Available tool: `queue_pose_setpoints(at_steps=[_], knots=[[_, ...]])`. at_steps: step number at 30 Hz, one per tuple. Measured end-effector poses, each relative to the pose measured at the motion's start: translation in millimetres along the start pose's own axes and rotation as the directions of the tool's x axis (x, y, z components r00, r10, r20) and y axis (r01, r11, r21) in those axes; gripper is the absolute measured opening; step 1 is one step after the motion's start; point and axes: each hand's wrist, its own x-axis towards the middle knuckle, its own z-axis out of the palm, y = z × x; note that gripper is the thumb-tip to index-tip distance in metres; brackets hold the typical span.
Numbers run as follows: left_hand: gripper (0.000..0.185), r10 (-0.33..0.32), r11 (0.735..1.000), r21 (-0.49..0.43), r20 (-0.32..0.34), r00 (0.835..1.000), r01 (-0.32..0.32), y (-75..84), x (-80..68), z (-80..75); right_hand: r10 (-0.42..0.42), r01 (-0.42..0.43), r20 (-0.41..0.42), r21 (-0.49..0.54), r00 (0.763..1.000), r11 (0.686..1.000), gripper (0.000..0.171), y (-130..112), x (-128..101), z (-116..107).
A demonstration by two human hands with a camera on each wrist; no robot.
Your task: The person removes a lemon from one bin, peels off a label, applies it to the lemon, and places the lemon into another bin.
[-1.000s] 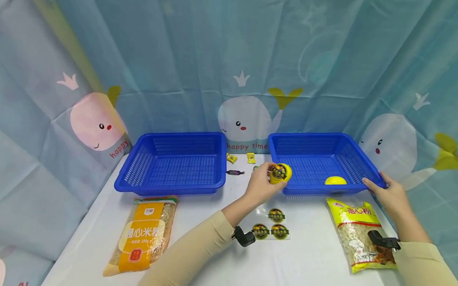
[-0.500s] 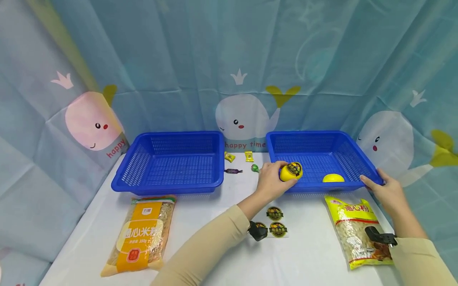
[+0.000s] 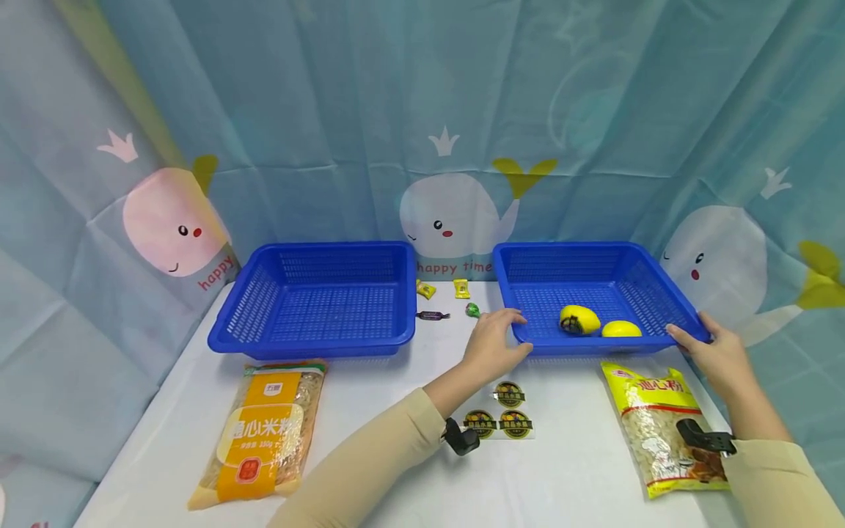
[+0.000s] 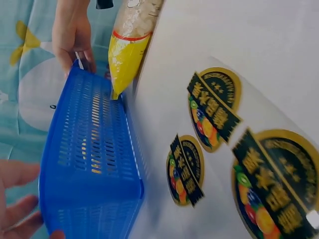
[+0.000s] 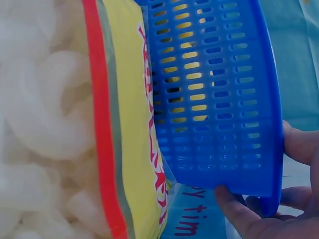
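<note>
The right blue basket (image 3: pixel 660 290) holds a yellow ball with a dark sticker (image 3: pixel 579 320) and a plain yellow ball (image 3: pixel 620 330) beside it. My left hand (image 3: pixel 503 330) is open and holds nothing. It hovers at the basket's front left corner (image 4: pixel 89 199), but contact with the rim cannot be told. My right hand (image 3: pixel 700 339) grips the basket's front right corner. In the right wrist view its fingers (image 5: pixel 299 147) curl round the rim. A sheet of round fruit stickers (image 3: pixel 505 414) lies on the white table below my left wrist; they show large (image 4: pixel 214 107) in the left wrist view.
An empty blue basket (image 3: pixel 317 301) stands at the left. Several wrapped candies (image 3: pixel 432 316) lie between the baskets. An orange noodle bag (image 3: pixel 264 433) lies front left, a yellow noodle bag (image 3: pixel 667 425) front right under my right forearm. A whale-print curtain hangs behind.
My left hand carried the stickered yellow ball to the right over the basket rim and let it go. The ball now lies inside next to the plain one. The right hand kept its grip.
</note>
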Motion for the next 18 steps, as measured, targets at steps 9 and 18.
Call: queue_pose_setpoints(at_steps=[9, 18], knots=[[0.041, 0.013, 0.992, -0.13, 0.1, 0.995, 0.0, -10.7, -22.6, -25.6, -0.016, 0.016, -0.002, -0.01, 1.0, 1.0, 0.103, -1.6, 1.4, 0.3], [0.042, 0.06, 0.987, -0.148, 0.027, 0.998, -0.055, -22.5, -47.3, -68.5, -0.124, 0.102, -0.158, -0.139, 0.98, 0.985, 0.097, -7.4, -9.8, 3.7]])
